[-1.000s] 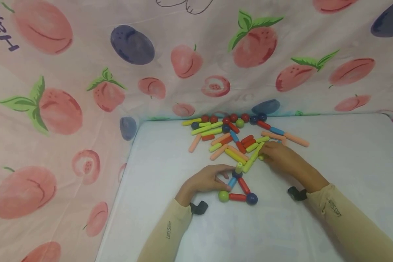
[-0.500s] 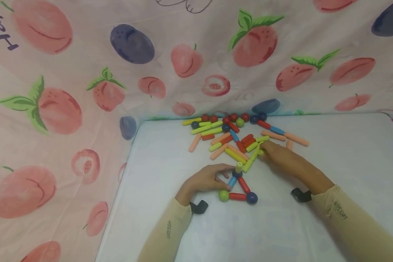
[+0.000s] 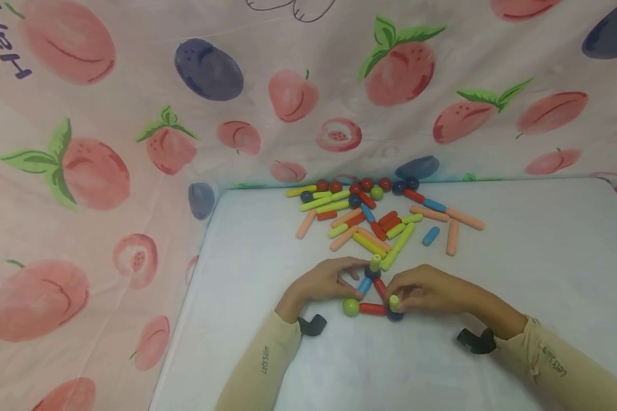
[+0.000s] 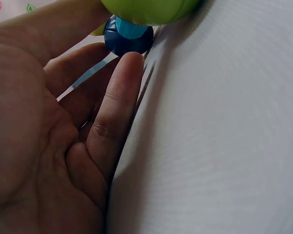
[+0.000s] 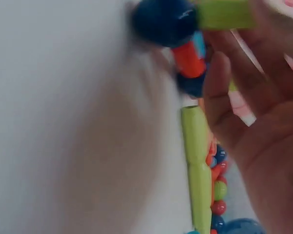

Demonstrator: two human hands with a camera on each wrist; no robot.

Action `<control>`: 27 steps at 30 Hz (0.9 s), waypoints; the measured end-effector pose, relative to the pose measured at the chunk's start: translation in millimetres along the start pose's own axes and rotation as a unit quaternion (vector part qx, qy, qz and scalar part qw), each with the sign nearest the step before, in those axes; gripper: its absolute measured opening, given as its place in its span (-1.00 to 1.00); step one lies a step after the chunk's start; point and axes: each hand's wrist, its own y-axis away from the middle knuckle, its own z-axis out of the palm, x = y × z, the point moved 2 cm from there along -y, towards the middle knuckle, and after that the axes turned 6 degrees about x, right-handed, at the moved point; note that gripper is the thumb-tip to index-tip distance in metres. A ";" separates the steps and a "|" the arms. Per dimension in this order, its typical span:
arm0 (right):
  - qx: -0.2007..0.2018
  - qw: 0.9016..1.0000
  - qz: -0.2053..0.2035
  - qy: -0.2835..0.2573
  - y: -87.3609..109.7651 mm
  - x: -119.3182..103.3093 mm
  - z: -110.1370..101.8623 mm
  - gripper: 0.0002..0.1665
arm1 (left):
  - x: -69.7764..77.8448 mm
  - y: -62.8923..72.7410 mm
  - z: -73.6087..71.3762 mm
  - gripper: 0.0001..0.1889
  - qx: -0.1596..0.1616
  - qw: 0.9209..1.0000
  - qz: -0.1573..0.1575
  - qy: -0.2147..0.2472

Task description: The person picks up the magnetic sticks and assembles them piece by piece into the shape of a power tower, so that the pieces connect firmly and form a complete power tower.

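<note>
A triangle of rods and balls lies on the white table, its front side a red rod (image 3: 372, 309) between a green ball (image 3: 351, 307) and a dark blue ball (image 3: 395, 316). My left hand (image 3: 325, 279) holds it by the far corner, fingers at another dark blue ball (image 4: 128, 38) and thumb near the blue rod (image 3: 364, 286). A yellow-green rod (image 3: 375, 262) stands upright on that far ball. With thumb and fingertips, my right hand (image 3: 432, 290) pinches a second yellow-green rod (image 5: 224, 13), upright on the right dark blue ball (image 5: 165, 20).
Loose rods and balls are spread behind the triangle, including a row of red balls (image 3: 367, 184) along the back edge. Two yellow-green rods end to end (image 3: 398, 246) lie close behind the far corner. A short blue rod (image 3: 431, 236) and peach rod (image 3: 452, 237) lie farther right.
My right hand has come from the pile toward me with a yellow-green rod, bringing it onto the right dark blue ball. My left hand has stayed on the triangle.
</note>
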 end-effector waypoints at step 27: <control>0.175 0.949 0.048 0.256 -20.0 10.4 -47.4 -0.69 | 1.4 -0.7 -2.4 -0.39 0.000 0.999 0.024 -0.048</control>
